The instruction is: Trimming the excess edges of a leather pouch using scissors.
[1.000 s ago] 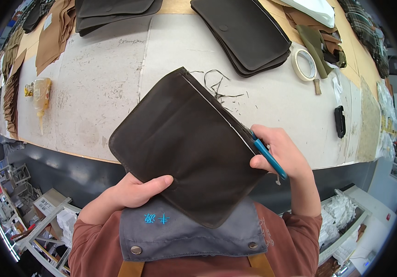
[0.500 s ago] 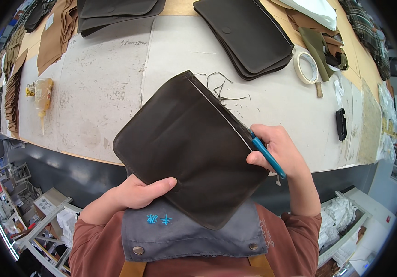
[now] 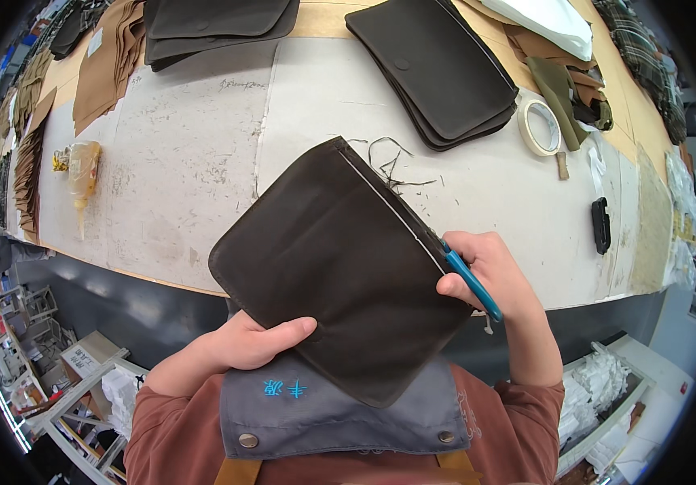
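A dark brown leather-like pouch (image 3: 340,267) with rounded corners lies tilted across my lap and the table's front edge. A pale line runs along its upper right edge. My left hand (image 3: 263,339) grips its lower left side, thumb on top and fingers hidden beneath. At the right end of the pale-lined edge, my right hand (image 3: 489,271) holds teal-handled snips (image 3: 473,284) against the pouch. Their blades are hidden from view. Thin dark trimmings (image 3: 396,166) lie on the table just beyond the pouch.
Stacks of similar dark pouches (image 3: 433,69) sit at the back. Brown fabric pieces (image 3: 105,73) and a glue bottle (image 3: 82,178) are on the left of the table (image 3: 178,186). On the right are a tape roll (image 3: 539,128) and a black tool (image 3: 600,226).
The pouch and both hands sit slightly lower and further right in the picture, and the table has shifted much the same way. Both hands keep their holds.
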The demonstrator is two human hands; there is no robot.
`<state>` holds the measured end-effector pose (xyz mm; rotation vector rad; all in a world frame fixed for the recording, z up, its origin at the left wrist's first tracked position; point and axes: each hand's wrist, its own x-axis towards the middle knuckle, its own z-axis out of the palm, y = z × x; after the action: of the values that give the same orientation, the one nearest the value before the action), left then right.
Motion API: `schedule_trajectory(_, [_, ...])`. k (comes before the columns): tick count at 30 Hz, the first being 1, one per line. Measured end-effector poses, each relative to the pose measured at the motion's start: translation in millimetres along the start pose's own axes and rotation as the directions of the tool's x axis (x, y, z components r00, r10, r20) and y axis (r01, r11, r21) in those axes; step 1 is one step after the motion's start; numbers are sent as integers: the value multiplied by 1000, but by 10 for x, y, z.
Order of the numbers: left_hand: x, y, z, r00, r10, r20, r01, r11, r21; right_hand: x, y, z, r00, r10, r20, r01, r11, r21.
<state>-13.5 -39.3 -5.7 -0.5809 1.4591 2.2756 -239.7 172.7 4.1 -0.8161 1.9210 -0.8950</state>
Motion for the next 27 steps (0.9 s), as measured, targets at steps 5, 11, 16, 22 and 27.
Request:
schedule_trajectory(5, [5, -7, 11, 1000, -1, -4, 1, 999, -39, -7, 36, 14, 1000, -17, -19, 18, 1000, 14])
schedule_trajectory(11, [11, 60, 20, 999, -46, -8, 47, 996, 70, -15, 12, -17, 1000, 19, -6, -19, 1000, -24])
schedule_trajectory(16, [17, 52, 24, 999, -40, 10, 39, 999, 37, -21, 36, -8, 999, 25, -25, -24, 999, 21])
schedule_trajectory(22, [13, 51, 27, 1000, -28, 12, 28, 1000, -6, 20, 47, -49, 992, -119, -50, 120, 992, 26])
schedule_trajectory(27, [23, 121, 10, 991, -118, 56, 119, 993, -11, 104, -22, -64, 994, -103, 37, 105, 992, -66])
